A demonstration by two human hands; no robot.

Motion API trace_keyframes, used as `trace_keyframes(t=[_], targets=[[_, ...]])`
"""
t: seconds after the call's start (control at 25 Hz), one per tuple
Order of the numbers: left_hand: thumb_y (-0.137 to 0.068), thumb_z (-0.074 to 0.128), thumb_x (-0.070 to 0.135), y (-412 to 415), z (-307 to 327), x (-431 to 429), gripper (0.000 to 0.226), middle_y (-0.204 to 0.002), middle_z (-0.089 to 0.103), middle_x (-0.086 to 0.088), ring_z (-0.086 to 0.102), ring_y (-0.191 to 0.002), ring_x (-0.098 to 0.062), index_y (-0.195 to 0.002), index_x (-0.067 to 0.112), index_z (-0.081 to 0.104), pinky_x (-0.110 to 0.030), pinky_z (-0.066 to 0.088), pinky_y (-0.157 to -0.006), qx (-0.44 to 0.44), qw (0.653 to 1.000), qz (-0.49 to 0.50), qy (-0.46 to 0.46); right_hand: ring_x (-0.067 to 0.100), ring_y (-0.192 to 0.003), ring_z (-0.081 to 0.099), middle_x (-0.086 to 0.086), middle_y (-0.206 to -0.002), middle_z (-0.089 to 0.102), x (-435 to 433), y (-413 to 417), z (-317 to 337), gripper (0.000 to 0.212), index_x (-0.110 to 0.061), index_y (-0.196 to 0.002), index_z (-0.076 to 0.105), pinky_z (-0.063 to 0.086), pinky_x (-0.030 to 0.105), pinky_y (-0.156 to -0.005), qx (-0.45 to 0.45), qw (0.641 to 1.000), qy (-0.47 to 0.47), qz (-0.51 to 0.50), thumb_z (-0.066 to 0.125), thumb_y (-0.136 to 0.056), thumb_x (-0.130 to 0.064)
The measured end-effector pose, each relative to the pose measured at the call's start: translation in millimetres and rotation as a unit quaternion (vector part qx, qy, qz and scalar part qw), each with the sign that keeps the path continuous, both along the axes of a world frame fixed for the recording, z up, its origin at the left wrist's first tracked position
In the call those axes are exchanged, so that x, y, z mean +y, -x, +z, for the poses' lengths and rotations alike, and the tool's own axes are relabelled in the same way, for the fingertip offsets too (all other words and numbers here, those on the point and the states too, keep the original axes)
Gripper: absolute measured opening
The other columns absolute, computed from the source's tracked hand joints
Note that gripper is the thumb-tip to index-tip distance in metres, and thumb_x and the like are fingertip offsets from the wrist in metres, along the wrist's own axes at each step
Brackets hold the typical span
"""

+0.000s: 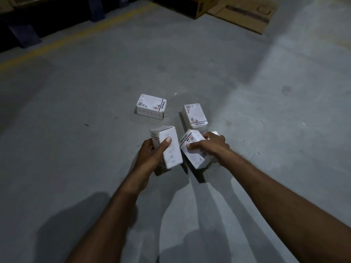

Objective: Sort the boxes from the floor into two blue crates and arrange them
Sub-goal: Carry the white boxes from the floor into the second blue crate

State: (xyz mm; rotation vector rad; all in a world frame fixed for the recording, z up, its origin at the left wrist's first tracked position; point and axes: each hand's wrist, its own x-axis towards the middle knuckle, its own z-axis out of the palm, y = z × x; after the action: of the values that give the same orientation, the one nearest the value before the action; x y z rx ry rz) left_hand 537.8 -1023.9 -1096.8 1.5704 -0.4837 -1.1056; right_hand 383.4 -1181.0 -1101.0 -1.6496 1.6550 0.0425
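Upright box (169,149) clamped in left hand (152,153), tilted box (195,149) clamped in right hand (211,142): pickup step. Left loose box (151,106), right loose box (194,115) on floor (85,114) beyond. Next likely: carry pair to crates, unseen.

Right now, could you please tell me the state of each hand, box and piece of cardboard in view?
left hand: grips a white box, thumb across its front.
left-held box: held roughly upright.
right hand: grips another white box from above.
right-held box: tilted; unclear whether it is off the floor.
back-left box: lying on the floor, untouched.
back-right box: lying on the floor, untouched.
flattened cardboard: flat on the floor.
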Motion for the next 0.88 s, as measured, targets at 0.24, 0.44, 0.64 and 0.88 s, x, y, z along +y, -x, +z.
trace_keyframes(t=[0.24, 0.44, 0.64, 0.88], targets=[[-0.091, 0.065, 0.049, 4, 0, 9, 0.036, -0.108, 0.079, 0.005, 0.075, -0.099, -0.013, -0.118, 0.025, 0.068, -0.032, 0.059, -0.080, 0.092, 0.995, -0.032, -0.002, 0.031, -0.122, 0.045, 0.006, -0.134, 0.040, 11, -1, -1, 0.074, -0.038, -0.117, 0.068, 0.049, 0.047, -0.101, 0.019, 1.000, 0.005, 0.006, 0.091, -0.051, -0.063], [-0.078, 0.061, 0.071, 4, -6, 17, 0.059, -0.118, 0.076, -0.001, 0.073, -0.109, -0.024, -0.125, 0.035, 0.067, -0.041, 0.056, -0.083, 0.152, 0.987, -0.052, -0.012, 0.027, -0.093, 0.078, 0.006, -0.113, 0.076, 7, 2, -2, 0.058, -0.027, -0.103, 0.079, 0.063, 0.039, -0.081, -0.260, 0.958, -0.073, -0.097, 0.099, -0.052, -0.044], [-0.056, 0.091, 0.061, -1, 2, 25, 0.091, -0.137, 0.066, -0.008, 0.068, -0.120, -0.026, -0.134, 0.022, 0.063, -0.044, 0.060, -0.086, 0.356, 0.929, -0.023, 0.099, 0.023, -0.099, 0.077, 0.008, -0.126, 0.069, 13, -14, -3, 0.069, -0.030, -0.110, 0.079, 0.063, 0.041, -0.086, -0.304, 0.948, -0.066, -0.068, 0.100, -0.047, -0.050], [-0.054, 0.089, 0.069, -7, -3, 23, 0.116, -0.151, 0.052, -0.014, 0.047, -0.142, -0.037, -0.151, 0.021, 0.046, -0.061, 0.027, -0.121, 0.364, 0.915, -0.049, 0.168, 0.021, -0.122, 0.063, 0.003, -0.144, 0.051, 32, -33, -3, 0.066, -0.039, -0.120, 0.074, 0.061, 0.035, -0.088, -0.338, 0.939, -0.036, 0.048, 0.076, -0.066, -0.078]])
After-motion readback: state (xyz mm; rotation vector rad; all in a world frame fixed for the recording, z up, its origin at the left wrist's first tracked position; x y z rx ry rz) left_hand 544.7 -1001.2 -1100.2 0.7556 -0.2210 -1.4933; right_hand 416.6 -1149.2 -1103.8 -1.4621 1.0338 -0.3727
